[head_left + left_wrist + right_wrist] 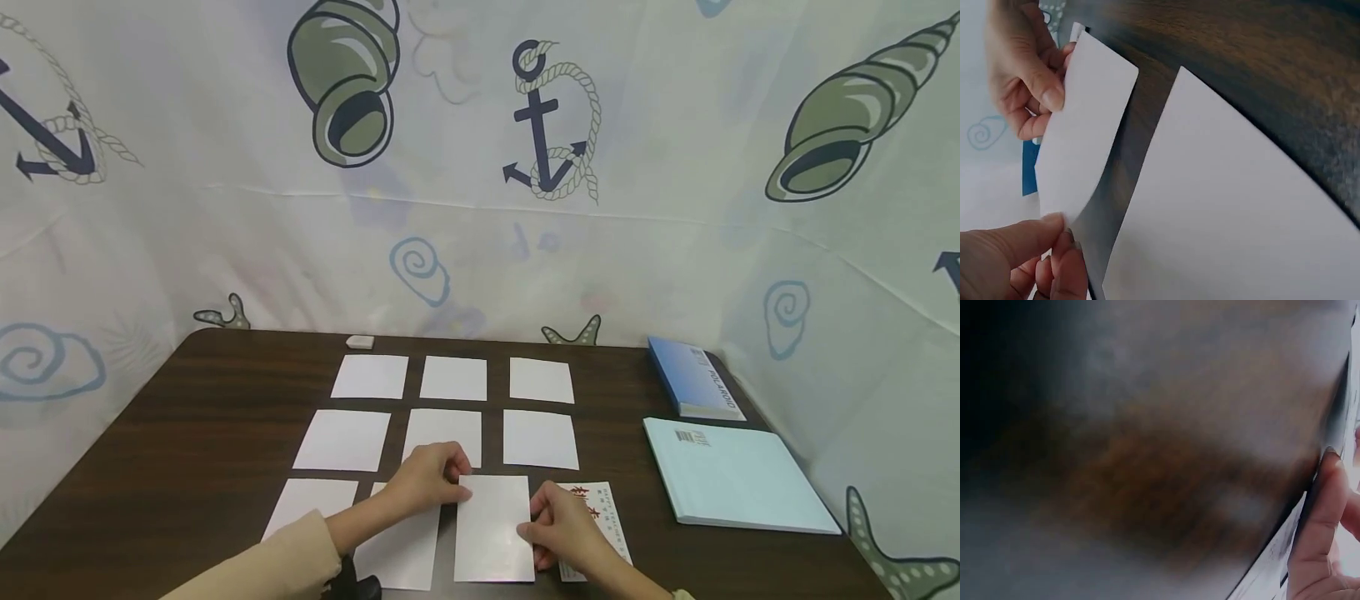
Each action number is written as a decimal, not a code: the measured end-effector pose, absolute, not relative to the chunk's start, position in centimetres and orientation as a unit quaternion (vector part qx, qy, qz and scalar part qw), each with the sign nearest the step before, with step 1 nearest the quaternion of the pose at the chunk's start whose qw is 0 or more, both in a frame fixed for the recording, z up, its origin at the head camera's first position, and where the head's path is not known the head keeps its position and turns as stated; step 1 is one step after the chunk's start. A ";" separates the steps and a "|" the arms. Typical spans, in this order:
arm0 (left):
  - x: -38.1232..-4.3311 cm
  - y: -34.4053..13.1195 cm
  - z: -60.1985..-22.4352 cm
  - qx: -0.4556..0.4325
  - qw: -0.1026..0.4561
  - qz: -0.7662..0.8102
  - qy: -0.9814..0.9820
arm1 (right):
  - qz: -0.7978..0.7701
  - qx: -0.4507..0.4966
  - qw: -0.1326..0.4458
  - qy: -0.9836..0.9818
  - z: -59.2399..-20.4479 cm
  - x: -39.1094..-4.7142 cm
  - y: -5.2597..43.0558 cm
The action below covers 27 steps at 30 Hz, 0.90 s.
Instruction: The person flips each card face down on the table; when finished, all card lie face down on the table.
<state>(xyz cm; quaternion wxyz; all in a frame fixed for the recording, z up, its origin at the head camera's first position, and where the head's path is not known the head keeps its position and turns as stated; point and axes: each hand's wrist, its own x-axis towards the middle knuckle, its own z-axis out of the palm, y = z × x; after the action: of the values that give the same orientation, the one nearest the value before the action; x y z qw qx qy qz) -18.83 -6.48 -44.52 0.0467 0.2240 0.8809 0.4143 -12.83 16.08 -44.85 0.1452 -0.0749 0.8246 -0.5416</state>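
Observation:
A blank white sheet of paper (493,533) is held between both hands near the front of the table. My left hand (429,482) pinches its upper left corner between thumb and fingers. On its right edge, my right hand (557,529) pinches it the same way. The left wrist view shows this sheet (1088,125) slightly bent, raised at an angle over the wood. Partly covered by the right hand is a white sheet with red and black print (603,508). Left of the held sheet lies another white sheet (401,546), partly under the left forearm.
More white sheets lie in rows behind, such as one at back left (371,377) and one at middle right (540,439). A pale blue book (738,475) and a blue box (693,379) sit at the right. A small white block (360,342) is at the back edge.

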 end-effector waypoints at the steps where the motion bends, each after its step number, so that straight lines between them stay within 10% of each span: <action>1: -18.8 -6.4 -44.6 0.232 0.040 0.406 0.883 | -0.535 -0.076 0.148 0.828 -44.9 -12.8 16.1; 17: -19.0 -5.0 -44.8 0.282 0.027 0.333 0.899 | -0.471 -0.074 0.145 0.867 -43.9 -12.9 17.1; 27: -19.2 -5.7 -44.2 0.279 0.032 0.303 0.911 | -0.402 -0.021 0.026 0.915 -43.0 -14.6 22.5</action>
<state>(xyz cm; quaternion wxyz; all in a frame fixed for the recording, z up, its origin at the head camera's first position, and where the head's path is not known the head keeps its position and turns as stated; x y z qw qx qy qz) -19.20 -5.67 -44.19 0.0322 0.2791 0.9106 0.3030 -14.58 22.48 -43.04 0.0256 -0.0215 0.9150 -0.4021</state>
